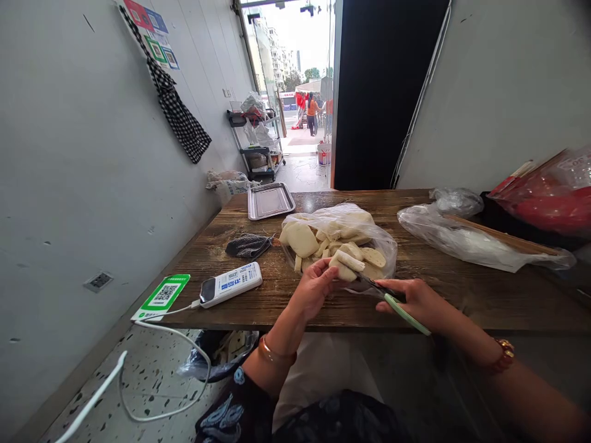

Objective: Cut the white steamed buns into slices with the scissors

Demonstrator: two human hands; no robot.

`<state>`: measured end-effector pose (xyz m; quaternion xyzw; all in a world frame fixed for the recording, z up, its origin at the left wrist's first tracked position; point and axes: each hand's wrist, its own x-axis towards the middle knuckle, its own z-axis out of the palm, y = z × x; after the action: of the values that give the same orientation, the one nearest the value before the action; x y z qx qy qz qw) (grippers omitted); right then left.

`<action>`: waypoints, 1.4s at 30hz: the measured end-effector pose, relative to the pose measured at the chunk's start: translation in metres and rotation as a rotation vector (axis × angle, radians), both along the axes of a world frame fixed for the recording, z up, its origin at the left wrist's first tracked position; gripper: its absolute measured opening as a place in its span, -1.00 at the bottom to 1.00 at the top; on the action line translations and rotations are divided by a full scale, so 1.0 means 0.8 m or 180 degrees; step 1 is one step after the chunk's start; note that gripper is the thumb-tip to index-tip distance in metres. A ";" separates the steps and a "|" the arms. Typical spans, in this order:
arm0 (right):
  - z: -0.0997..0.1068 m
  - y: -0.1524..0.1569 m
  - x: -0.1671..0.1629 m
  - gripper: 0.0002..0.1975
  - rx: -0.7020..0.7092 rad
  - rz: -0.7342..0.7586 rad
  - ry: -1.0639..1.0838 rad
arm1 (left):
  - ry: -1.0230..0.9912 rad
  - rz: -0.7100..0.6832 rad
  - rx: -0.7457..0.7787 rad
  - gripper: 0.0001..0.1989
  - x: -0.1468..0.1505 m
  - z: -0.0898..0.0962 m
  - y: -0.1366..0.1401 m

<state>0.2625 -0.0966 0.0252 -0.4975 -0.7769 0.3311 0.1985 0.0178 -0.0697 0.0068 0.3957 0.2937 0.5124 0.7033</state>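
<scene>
My left hand (314, 288) is closed, pinching a pale piece of flatbread (344, 271) above the table's near side. My right hand (418, 301) grips a pair of scissors with light green handles (406, 315). Their dark blades reach left to the bread, and the tips are hidden at it. Just beyond both hands lies a clear plastic bag (385, 237), spread open and full of pale bread, some pieces round and whole, others cut smaller. One round flatbread (300, 239) rests at the bag's left side.
Left on the dark wooden table (212, 246) are a metal tray (271, 201), a dark cloth (249, 245), a white device (231, 284) with a cable, and a green QR card (164, 295). Plastic bags (466, 237) lie right. A lined bin (226, 354) stands below the front edge.
</scene>
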 end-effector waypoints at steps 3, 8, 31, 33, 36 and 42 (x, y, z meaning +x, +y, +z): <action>0.006 -0.003 -0.003 -0.35 -0.0013 -0.0005 -0.0069 | -0.0069 0.0029 -0.0031 -0.55 0.002 0.002 -0.002; 0.018 -0.009 -0.006 -0.19 -0.0280 0.0121 -0.0060 | 0.0003 0.0219 -0.0029 -0.58 0.005 0.004 -0.003; -0.001 0.011 -0.024 -0.37 -0.0081 0.0037 0.0062 | 0.0734 0.0307 0.0305 -0.64 -0.001 -0.004 0.011; -0.002 0.012 -0.024 -0.46 -0.0079 0.0024 0.0097 | 0.0755 0.0302 0.0332 -0.65 -0.002 -0.006 0.013; -0.001 0.017 -0.026 -0.59 -0.0089 0.0175 0.0180 | 0.0750 0.0280 0.0311 -0.65 -0.001 -0.009 0.017; -0.022 0.033 -0.025 -0.54 -0.0684 -0.0005 0.0721 | 0.0097 0.0325 -0.0032 -0.60 -0.001 -0.007 0.019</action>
<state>0.2421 -0.0702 0.0076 -0.4760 -0.7092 0.4661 0.2307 0.0173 -0.0547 0.0015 0.3844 0.3268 0.5401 0.6736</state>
